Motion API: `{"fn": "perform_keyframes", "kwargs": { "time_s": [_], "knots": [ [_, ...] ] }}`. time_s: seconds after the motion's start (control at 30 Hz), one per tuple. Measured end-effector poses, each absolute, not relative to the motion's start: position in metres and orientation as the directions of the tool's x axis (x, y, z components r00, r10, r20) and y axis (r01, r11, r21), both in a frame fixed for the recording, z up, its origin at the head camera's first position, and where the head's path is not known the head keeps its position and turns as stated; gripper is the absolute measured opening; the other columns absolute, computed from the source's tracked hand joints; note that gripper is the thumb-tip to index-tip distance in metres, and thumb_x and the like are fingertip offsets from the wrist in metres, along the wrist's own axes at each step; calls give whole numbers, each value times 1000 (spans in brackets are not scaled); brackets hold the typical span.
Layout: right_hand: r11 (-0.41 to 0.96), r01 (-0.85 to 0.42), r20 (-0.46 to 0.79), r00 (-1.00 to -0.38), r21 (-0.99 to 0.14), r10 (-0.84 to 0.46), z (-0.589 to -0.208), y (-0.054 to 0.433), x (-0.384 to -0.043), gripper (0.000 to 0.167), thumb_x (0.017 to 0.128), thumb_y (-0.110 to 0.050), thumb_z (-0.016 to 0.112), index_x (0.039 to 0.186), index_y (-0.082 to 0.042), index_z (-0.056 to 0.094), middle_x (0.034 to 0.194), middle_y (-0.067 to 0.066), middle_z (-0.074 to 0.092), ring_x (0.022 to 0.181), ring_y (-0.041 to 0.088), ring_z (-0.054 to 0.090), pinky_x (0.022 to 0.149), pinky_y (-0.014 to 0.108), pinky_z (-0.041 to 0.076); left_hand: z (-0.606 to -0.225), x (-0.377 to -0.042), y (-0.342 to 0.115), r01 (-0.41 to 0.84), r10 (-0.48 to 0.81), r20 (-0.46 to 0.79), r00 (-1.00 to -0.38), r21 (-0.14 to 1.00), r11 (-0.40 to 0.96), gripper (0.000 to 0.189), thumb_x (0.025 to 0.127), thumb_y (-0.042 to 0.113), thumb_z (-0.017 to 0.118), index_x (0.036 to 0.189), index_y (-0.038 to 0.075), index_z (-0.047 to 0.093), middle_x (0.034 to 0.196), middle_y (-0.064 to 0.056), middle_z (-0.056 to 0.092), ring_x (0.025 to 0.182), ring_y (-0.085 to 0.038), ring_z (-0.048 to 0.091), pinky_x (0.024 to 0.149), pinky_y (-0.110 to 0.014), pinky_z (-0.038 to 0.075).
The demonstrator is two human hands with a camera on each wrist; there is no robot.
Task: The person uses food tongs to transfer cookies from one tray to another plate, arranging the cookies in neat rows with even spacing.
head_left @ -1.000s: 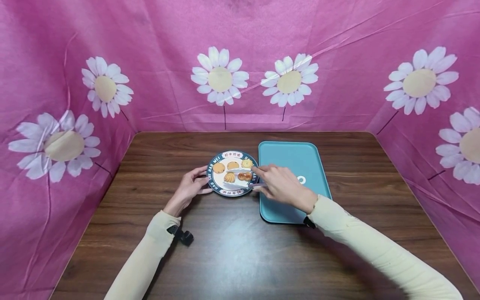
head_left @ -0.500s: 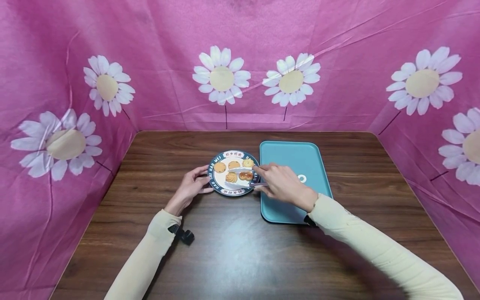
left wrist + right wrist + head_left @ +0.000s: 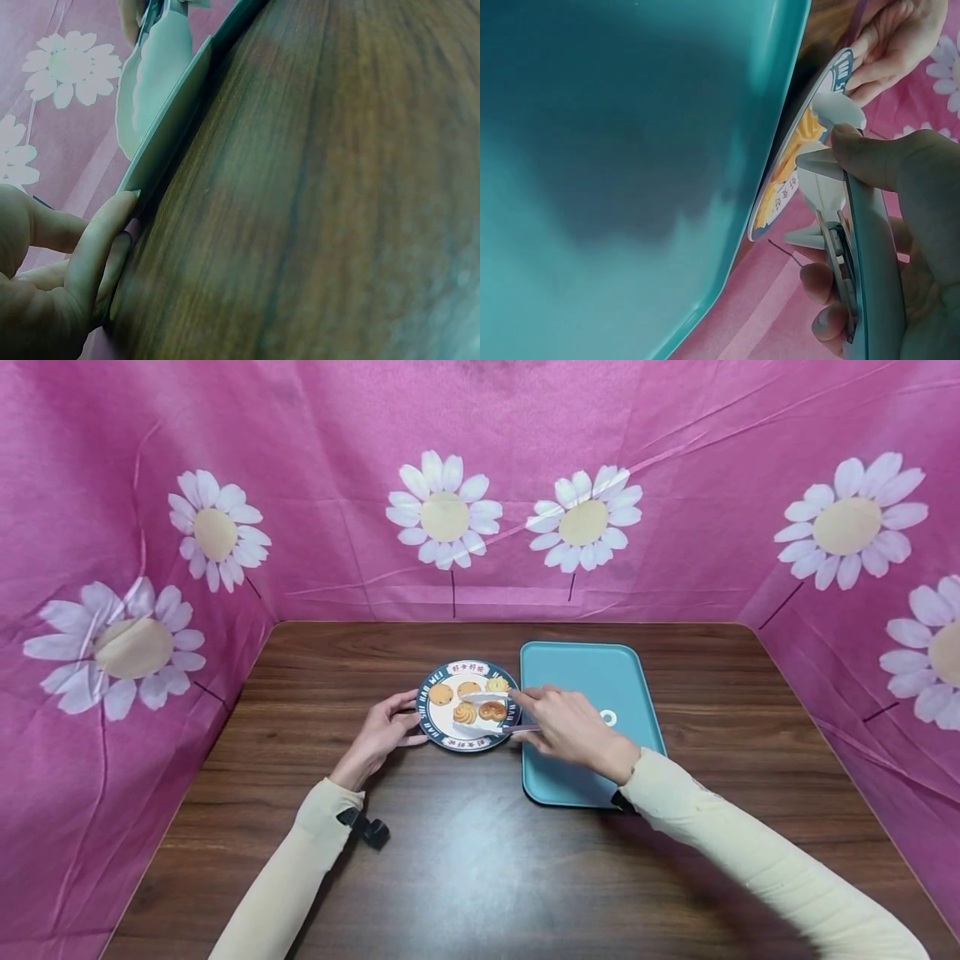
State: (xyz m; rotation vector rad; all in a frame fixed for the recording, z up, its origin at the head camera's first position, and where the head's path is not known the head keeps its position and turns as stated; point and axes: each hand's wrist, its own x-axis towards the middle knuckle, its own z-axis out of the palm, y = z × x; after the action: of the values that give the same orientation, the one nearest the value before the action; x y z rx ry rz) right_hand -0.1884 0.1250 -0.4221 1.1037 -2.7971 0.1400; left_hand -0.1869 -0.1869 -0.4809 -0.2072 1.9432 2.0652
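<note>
My left hand point(image 3: 384, 733) holds the left rim of a round plate point(image 3: 429, 727), with its fingers at the edge in the left wrist view. The plate has a dark lettered border. Several cookies lie on it, including a round one point(image 3: 440, 694), a swirled one point(image 3: 464, 712) and a glossy brown one point(image 3: 492, 711). My right hand point(image 3: 573, 731) grips a pair of tongs point(image 3: 877, 277), with thumb and fingers around the handle. The tongs' pale heads point(image 3: 169, 60) are spread over the plate, one on each side of the swirled and brown cookies.
A turquoise tray point(image 3: 577, 664) lies right of the plate, beneath my right hand and wrist. The brown wooden table point(image 3: 330, 668) ends at a pink cloth point(image 3: 330, 485) with daisies, which rises at the back and both sides.
Both hands keep their places at the plate, and the tongs stay spread over the cookies. The brown cookie between the tong heads looks slightly turned.
</note>
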Motion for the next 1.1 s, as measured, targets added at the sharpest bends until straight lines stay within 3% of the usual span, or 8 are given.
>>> {"fn": "perform_keyframes", "kwargs": {
  "time_s": [0.5,0.63,0.73,0.87,1.0,1.1],
  "knots": [
    [757,-648,169,-759,-90,-629,-414,146,-182,64,94,-41,76,146,-7,59,135,13,71,119,34,70,64,47,69,-477,-187,-186,-327,106,-323,-941,944,-30,57,104,-8,48,159,2,38,151,-24,40,107,-14,63,88,-28,70],
    [762,-640,189,-763,-95,-617,-415,154,-182,60,95,-41,76,143,-8,62,130,12,73,107,31,73,52,38,63,-476,-187,-187,-335,101,-332,-938,942,-18,57,104,-7,49,160,4,39,153,-24,40,114,-20,62,89,-29,70],
    [763,-640,199,-762,-92,-616,-416,158,-181,54,95,-38,77,140,-10,65,124,9,76,89,24,70,42,26,49,-477,-187,-187,-335,103,-332,-938,942,-15,57,105,-7,48,160,4,38,154,-25,39,117,-23,62,90,-30,70],
    [768,-635,202,-766,-86,-610,-417,161,-180,49,95,-36,77,137,-12,68,118,6,77,76,18,60,39,18,36,-479,-187,-187,-334,103,-331,-938,943,-14,57,105,-6,48,160,3,38,153,-25,39,115,-22,63,90,-30,70],
    [769,-634,204,-766,-79,-610,-417,163,-180,48,95,-36,77,137,-13,68,119,6,77,75,18,60,39,18,35,-480,-186,-186,-332,104,-329,-939,943,-9,57,105,-6,48,160,3,37,154,-25,39,114,-21,63,90,-30,70],
    [770,-634,216,-764,-76,-608,-417,166,-179,49,96,-37,76,137,-13,68,120,7,77,81,21,66,40,24,45,-480,-186,-186,-333,105,-330,-938,943,-9,57,105,-6,48,160,3,37,154,-25,39,112,-19,64,90,-30,70]
  ]
}}
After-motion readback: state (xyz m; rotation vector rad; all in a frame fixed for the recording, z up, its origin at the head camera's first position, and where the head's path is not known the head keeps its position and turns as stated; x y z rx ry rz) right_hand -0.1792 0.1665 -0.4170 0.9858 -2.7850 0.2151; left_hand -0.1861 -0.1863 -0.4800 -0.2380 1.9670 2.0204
